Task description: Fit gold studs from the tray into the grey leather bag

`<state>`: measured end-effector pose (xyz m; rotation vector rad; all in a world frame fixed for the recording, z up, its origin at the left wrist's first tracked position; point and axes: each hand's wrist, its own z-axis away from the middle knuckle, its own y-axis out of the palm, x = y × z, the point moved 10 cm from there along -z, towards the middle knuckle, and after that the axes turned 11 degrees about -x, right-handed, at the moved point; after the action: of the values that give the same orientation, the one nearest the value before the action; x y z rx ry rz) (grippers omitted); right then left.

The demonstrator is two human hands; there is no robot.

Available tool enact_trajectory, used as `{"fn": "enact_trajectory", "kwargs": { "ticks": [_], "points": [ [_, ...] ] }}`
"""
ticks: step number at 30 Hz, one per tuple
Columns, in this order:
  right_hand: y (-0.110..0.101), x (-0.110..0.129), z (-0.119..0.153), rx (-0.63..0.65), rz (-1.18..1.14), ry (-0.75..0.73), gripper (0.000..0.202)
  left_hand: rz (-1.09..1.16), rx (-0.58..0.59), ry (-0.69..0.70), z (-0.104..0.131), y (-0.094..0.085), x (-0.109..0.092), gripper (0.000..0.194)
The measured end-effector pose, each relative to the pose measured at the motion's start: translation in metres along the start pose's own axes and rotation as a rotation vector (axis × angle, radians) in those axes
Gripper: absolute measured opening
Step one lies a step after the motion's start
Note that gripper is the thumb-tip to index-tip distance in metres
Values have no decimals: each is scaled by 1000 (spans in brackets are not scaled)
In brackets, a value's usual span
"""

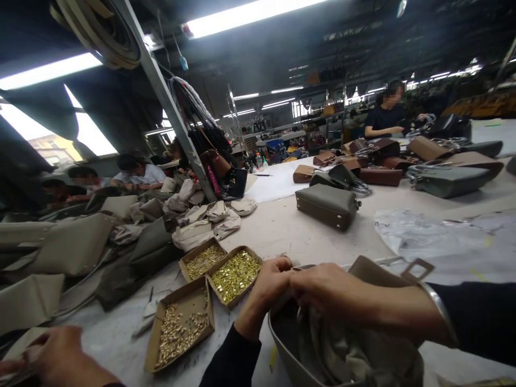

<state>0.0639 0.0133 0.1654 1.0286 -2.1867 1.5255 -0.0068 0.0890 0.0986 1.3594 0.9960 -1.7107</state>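
Note:
A grey-brown handbag [284, 341] stands in front of me with its mouth up and its loose beige lining [352, 346] bunched inside. My left hand [269, 285] is closed on the far part of the bag's rim. Right against it, my right hand [332, 290] reaches across the bag's mouth, its fingers curled shut at the same rim. Any small piece between the fingertips is hidden. A strap end with a rectangular loop [419, 270] sticks up behind my right wrist. Left of the bag are cardboard trays of gold-coloured metal parts [236, 274] and small gold studs [177, 328].
A co-worker's hand [60, 352] is at the lower left, near piled bag bodies [72, 244]. Beyond the trays lie beige linings [209, 223]. A dark green bag [328, 204] lies ahead, with clear plastic sheeting [427, 234] to the right. Several people sit or stand farther off.

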Motion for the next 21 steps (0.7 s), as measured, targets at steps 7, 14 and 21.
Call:
{"fn": "enact_trajectory", "kwargs": {
  "ticks": [7,14,21],
  "points": [
    [-2,-54,23,-100,-332,233,12,9,5,-14,5,-10,23,35],
    [-5,-45,32,-115,-261,200,11,81,94,-95,2,1,33,28],
    [45,-49,41,181,-499,477,7,209,47,-180,-8,-2,52,31]
  ]
}}
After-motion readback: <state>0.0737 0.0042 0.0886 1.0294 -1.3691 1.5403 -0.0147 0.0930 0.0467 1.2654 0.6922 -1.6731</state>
